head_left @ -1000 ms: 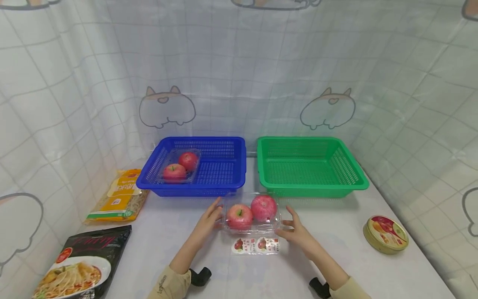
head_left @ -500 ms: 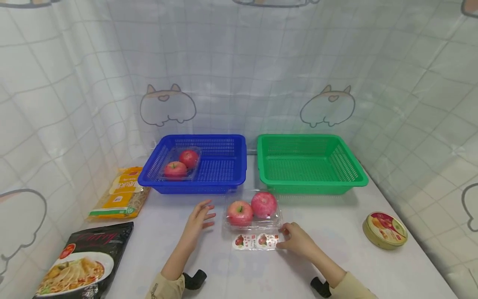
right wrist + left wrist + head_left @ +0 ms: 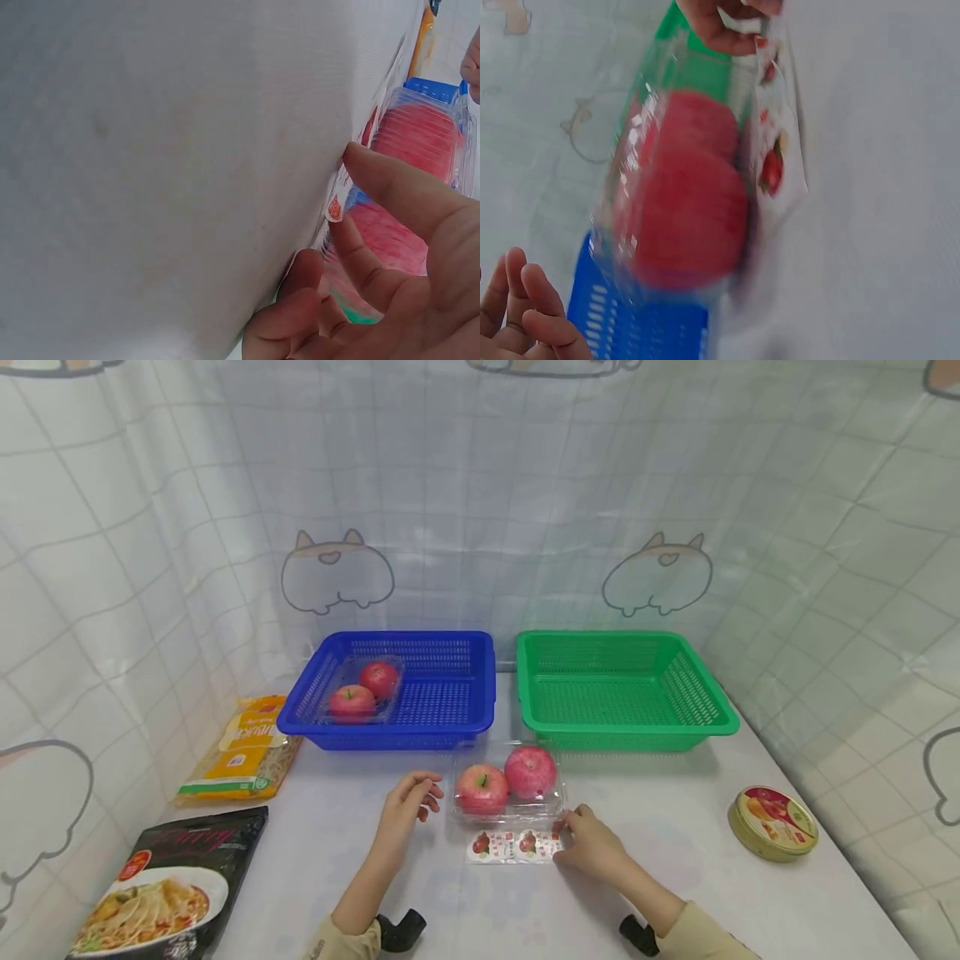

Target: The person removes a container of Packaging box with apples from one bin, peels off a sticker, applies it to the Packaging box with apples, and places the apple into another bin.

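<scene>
In the head view, a strip of two apple-picture stickers (image 3: 514, 847) lies on the table in front of a clear plastic fruit box (image 3: 555, 806) with two red apples. My right hand (image 3: 592, 847) is at the strip's right end, thumb and forefinger pinching its edge. In the right wrist view, a sticker corner (image 3: 334, 208) shows between thumb and forefinger. My left hand (image 3: 405, 810) hovers left of the box, fingers loosely bent and holding nothing. The left wrist view shows its fingers (image 3: 540, 300) apart from the blurred box.
Behind stand a blue basket (image 3: 442, 727), holding another box of apples (image 3: 352, 702), and a green basket (image 3: 622, 727). A yellow noodle bag (image 3: 243, 752) and a black food pouch (image 3: 172, 885) lie left. A round tin (image 3: 772, 824) sits at right.
My right hand has moved from the box's right side down to the sticker strip's end. My left hand has drawn back from the box, then shifted slightly right. The box stays put.
</scene>
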